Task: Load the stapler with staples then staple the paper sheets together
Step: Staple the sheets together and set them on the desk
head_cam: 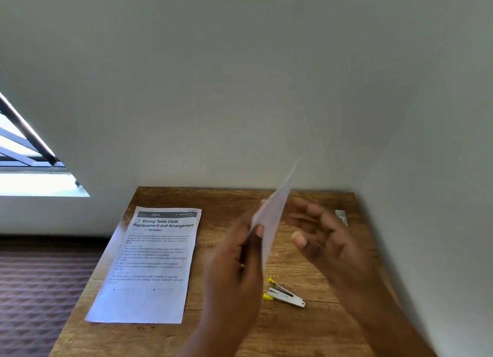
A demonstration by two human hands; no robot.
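My left hand [237,260] pinches a white paper sheet [272,218] by its lower edge and holds it up edge-on above the wooden table [229,335]. My right hand [320,236] hovers just right of the sheet with relaxed, slightly curled fingers and holds nothing. A second printed sheet [149,266] lies flat on the table's left side. A small white and yellow stapler [285,294] lies open on the table below my hands. A strip of staples [341,216] lies near the table's far right corner.
The table stands against a white wall [240,90] at the back and right. A window [29,164] is at the left, and patterned carpet [40,290] lies beyond the table's left edge.
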